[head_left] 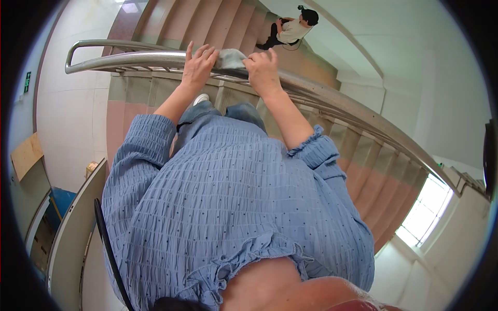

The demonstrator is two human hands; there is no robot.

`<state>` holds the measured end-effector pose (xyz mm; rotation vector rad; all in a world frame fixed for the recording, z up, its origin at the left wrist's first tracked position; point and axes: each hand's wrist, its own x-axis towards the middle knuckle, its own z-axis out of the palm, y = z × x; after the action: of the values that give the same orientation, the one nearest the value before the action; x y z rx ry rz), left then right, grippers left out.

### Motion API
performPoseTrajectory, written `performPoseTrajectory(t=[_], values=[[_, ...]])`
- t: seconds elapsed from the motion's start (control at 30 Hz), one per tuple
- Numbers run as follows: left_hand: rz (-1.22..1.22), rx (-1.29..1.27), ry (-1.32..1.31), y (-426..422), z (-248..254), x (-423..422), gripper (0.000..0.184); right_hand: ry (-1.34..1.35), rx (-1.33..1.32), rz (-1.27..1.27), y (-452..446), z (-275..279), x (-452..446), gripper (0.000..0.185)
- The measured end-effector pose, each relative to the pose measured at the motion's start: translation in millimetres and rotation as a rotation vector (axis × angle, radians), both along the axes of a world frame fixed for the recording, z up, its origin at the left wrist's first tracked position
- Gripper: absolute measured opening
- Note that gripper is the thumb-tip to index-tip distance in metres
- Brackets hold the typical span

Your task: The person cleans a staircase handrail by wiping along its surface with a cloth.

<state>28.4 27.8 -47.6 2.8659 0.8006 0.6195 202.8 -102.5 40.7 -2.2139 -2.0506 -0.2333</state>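
Note:
A light grey-green cloth [231, 59] lies over the metal handrail [136, 61] in front of me, stretched between my two hands. My left hand [199, 67] is at the cloth's left edge, its index finger side closed on it and its outer fingers raised and apart above the rail; the thumb is hidden. At the other end, my right hand [263, 71] pinches the cloth's right edge with bent fingers. Both forearms reach forward from blue sleeves. The underside of the cloth cannot be seen.
Stairs [207, 23] run beyond the rail, with a person [295, 30] in a dark cap on them. More steps [386, 181] descend on my right towards a bright window [425, 210]. Boards [78, 223] lean at the left. My white shoe [201, 98] shows below the rail.

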Motion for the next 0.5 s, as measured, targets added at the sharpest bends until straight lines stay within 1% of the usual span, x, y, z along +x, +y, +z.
performPoseTrajectory(t=[0.1,0.23,0.3,0.33,0.4,0.5], values=[[-0.010,-0.016,-0.069,-6.0,-2.5,14.6,0.033,0.000,0.007,-0.014,-7.0,0.2,8.9,0.014],[-0.076,-0.033,-0.029,-29.1,17.6,48.3,0.038,0.004,0.007,-0.109,-47.4,17.1,45.4,0.016],[-0.169,-0.057,-0.136,-40.7,21.1,63.8,0.037,-0.007,0.002,-0.157,-69.5,29.1,59.1,0.017],[-0.167,-0.056,-0.140,-43.6,21.9,66.9,0.037,-0.017,-0.002,-0.206,-74.4,31.3,61.5,0.018],[-0.237,-0.059,-0.152,-48.3,20.6,67.9,0.036,-0.018,-0.005,-0.199,-74.2,28.1,60.0,0.019],[-0.201,-0.053,-0.105,-38.3,6.9,46.9,0.037,-0.005,-0.001,-0.166,-64.3,14.6,47.7,0.018]])
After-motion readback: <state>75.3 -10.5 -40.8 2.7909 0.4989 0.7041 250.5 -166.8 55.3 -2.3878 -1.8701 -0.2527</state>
